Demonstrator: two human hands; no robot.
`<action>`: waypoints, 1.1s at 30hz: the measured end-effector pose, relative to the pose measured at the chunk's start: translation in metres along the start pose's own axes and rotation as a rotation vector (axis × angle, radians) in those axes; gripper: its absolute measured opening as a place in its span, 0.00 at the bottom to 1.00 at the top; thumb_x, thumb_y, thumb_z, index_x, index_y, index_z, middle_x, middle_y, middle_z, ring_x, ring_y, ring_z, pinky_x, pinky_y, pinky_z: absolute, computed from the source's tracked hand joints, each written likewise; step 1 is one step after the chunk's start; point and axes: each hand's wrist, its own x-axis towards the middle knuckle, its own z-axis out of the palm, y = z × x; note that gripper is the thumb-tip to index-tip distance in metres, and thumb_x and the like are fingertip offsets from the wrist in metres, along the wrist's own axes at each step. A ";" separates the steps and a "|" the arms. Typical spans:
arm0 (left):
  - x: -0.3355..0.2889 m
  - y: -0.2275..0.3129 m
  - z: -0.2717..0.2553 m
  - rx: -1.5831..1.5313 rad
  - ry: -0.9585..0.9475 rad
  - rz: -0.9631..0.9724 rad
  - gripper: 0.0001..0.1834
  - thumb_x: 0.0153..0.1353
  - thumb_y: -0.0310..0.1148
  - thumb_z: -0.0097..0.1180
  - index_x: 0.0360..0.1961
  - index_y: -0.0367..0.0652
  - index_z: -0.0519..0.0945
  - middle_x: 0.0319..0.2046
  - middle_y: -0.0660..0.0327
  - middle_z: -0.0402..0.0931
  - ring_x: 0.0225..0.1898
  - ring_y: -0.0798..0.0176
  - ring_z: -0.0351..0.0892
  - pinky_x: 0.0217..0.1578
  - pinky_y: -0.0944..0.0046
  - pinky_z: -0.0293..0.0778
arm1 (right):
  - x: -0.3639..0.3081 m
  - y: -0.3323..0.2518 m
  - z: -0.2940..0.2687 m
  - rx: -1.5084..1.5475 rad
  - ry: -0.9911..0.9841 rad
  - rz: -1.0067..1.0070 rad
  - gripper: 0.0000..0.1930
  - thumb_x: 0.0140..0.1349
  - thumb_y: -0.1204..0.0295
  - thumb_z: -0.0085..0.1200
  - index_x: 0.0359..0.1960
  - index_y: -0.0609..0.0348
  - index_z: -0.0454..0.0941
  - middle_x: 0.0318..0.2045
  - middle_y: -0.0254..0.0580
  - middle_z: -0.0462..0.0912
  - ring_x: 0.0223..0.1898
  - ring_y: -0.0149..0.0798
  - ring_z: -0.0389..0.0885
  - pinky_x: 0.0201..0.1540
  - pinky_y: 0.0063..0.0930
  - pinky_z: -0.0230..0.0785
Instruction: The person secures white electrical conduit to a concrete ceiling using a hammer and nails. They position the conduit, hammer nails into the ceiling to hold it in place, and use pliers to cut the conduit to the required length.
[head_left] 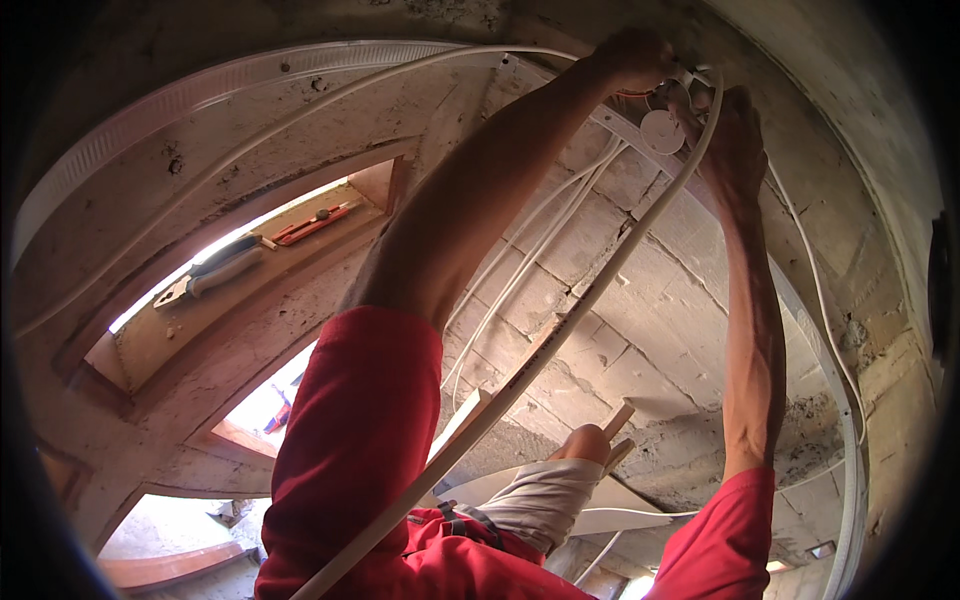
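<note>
1. Pliers (230,270), grey and dark-handled, with an orange-red tool (312,224): laid on the window ledge (170,335). A drop was judged possible, were either to be knocked by the left forearm (480,190).
2. Thick cable (560,328), white: run diagonally from the lower edge up to the right hand (732,135). Thin wires (632,94) overhead might be strained by its weight, or by a snag on the red sleeve (350,400).
3. Disc (661,131), round, white: located between the hands, beside the metal rail (853,470). It could be bent or loosened, if pressed by the right hand.
4. Left hand (635,58): fingers curled well inward at the wires; fingertips hidden; whether anything was gripped could not be told.
5. Thin wires, orange: partly covered; ends not made out.
6. Right hand: fingers part-bent, crossed by the thick cable; its hold likewise could not be told.
7. Dark object (940,285), far right: cut off by the rim; kind not established.
</note>
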 end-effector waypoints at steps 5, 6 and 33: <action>-0.002 -0.004 0.009 -0.119 0.093 -0.003 0.22 0.64 0.56 0.58 0.37 0.50 0.90 0.32 0.54 0.87 0.37 0.48 0.87 0.44 0.49 0.80 | 0.003 0.011 0.010 -0.064 0.047 0.000 0.26 0.65 0.42 0.61 0.44 0.54 0.85 0.47 0.46 0.81 0.47 0.56 0.82 0.42 0.53 0.80; 0.007 -0.023 0.011 -0.071 0.135 0.054 0.22 0.63 0.57 0.60 0.37 0.50 0.90 0.30 0.56 0.86 0.35 0.50 0.86 0.42 0.51 0.80 | 0.008 0.004 0.011 -0.058 0.047 -0.033 0.25 0.64 0.43 0.62 0.44 0.54 0.85 0.48 0.46 0.81 0.47 0.56 0.82 0.42 0.53 0.81; -0.030 0.018 0.010 -0.243 0.166 -0.088 0.17 0.69 0.43 0.57 0.41 0.37 0.84 0.28 0.50 0.85 0.34 0.50 0.88 0.40 0.51 0.81 | -0.004 0.026 0.036 -0.015 0.179 -0.110 0.12 0.72 0.59 0.55 0.48 0.49 0.85 0.42 0.49 0.87 0.42 0.55 0.87 0.39 0.48 0.80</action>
